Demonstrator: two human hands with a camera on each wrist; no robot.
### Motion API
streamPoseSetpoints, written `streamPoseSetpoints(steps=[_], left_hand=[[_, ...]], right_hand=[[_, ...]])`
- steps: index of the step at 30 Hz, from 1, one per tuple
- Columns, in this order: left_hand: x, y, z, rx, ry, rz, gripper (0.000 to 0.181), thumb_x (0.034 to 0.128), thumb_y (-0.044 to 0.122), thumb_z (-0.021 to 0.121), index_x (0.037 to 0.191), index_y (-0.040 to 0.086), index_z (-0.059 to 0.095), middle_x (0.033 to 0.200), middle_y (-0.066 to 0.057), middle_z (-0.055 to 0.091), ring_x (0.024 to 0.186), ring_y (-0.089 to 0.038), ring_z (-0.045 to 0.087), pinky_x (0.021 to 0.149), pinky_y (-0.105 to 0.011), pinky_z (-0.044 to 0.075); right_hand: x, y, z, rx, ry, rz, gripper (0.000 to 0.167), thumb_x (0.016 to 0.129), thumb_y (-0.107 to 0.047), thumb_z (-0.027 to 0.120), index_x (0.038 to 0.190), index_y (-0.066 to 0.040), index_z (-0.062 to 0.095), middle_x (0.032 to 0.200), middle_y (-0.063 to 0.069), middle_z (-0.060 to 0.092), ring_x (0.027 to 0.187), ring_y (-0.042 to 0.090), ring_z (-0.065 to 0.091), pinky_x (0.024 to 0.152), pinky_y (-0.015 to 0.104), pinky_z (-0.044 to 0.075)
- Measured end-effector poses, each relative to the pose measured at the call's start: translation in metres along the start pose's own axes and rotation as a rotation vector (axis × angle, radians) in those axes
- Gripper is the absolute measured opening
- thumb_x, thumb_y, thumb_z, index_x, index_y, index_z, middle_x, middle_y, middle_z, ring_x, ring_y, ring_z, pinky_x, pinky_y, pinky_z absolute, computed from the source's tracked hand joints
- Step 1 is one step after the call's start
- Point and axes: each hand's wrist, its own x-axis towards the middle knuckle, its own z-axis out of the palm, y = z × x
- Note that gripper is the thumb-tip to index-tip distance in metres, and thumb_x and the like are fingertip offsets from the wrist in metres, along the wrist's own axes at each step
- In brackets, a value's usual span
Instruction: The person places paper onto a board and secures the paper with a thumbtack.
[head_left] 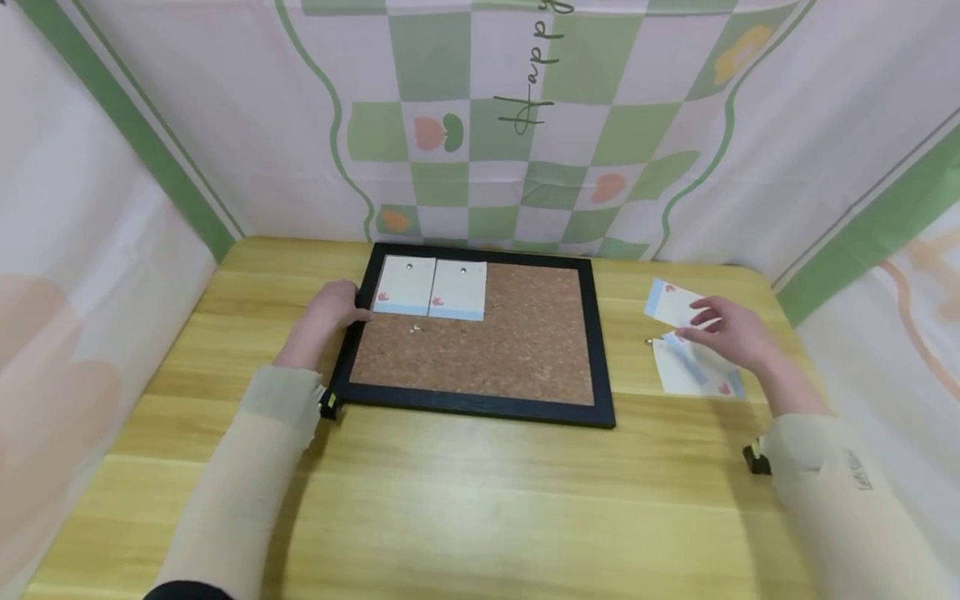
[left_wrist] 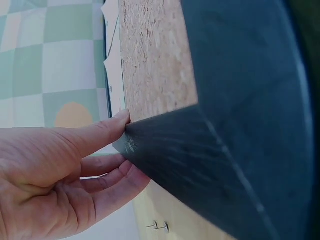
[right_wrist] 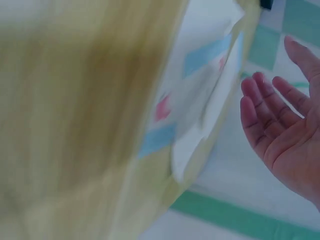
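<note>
A cork board (head_left: 517, 350) with a black frame lies on the table. My left hand (head_left: 333, 304) holds its left side; in the left wrist view the thumb of the left hand (left_wrist: 65, 175) lies on the black frame (left_wrist: 185, 150), with fingers at its outer edge. Two white cards (head_left: 459, 292), each with a blue strip and a pink print, are pinned side by side at the board's upper left. My right hand (head_left: 731, 333) hovers by loose cards (head_left: 693, 371) on the table; in the right wrist view the right hand (right_wrist: 285, 115) has spread, slightly bent fingers and holds nothing.
Small pins (head_left: 415, 327) lie on the cork below the pinned cards. Another pin (head_left: 649, 342) is beside the loose cards. In the left wrist view, pins (left_wrist: 159, 227) rest near the frame. A patterned curtain (head_left: 502, 167) hangs behind the wooden table (head_left: 487, 500).
</note>
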Motion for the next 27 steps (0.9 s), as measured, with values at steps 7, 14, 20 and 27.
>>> streamPoseSetpoints(steps=[7, 14, 20, 27], left_hand=[[0.001, -0.001, 0.0, -0.024, -0.011, -0.014, 0.058, 0.0973, 0.029, 0.064, 0.135, -0.012, 0.049, 0.133, -0.03, 0.056, 0.117, -0.04, 0.058, 0.102, -0.051, 0.049], [0.001, -0.001, -0.001, -0.011, -0.03, -0.024, 0.057, 0.0981, 0.03, 0.063, 0.134, -0.012, 0.049, 0.132, -0.03, 0.055, 0.115, -0.04, 0.057, 0.099, -0.05, 0.049], [0.001, -0.001, -0.002, -0.008, -0.032, -0.016, 0.059, 0.0983, 0.029, 0.063, 0.137, -0.013, 0.047, 0.135, -0.031, 0.054, 0.117, -0.041, 0.057, 0.1, -0.05, 0.049], [0.001, 0.0, -0.003, -0.013, -0.039, -0.025, 0.061, 0.0986, 0.03, 0.063, 0.14, -0.011, 0.045, 0.138, -0.031, 0.052, 0.119, -0.04, 0.056, 0.102, -0.05, 0.048]], right_hand=[[-0.012, 0.035, -0.007, -0.033, -0.03, 0.105, 0.082, 0.097, -0.045, 0.062, 0.144, 0.015, 0.031, 0.138, 0.043, 0.043, 0.121, 0.058, 0.047, 0.098, 0.069, 0.041], [-0.017, 0.054, -0.011, -0.152, -0.055, 0.138, 0.095, 0.09, -0.044, 0.07, 0.141, 0.024, 0.028, 0.135, 0.051, 0.034, 0.121, 0.065, 0.036, 0.104, 0.075, 0.027], [-0.019, 0.064, -0.01, -0.177, -0.1, 0.181, 0.1, 0.087, -0.048, 0.072, 0.142, 0.022, 0.028, 0.136, 0.05, 0.033, 0.122, 0.067, 0.031, 0.104, 0.077, 0.023], [-0.015, 0.067, -0.008, -0.197, -0.114, 0.177, 0.095, 0.09, -0.044, 0.07, 0.142, 0.023, 0.028, 0.14, 0.049, 0.029, 0.124, 0.067, 0.028, 0.106, 0.076, 0.019]])
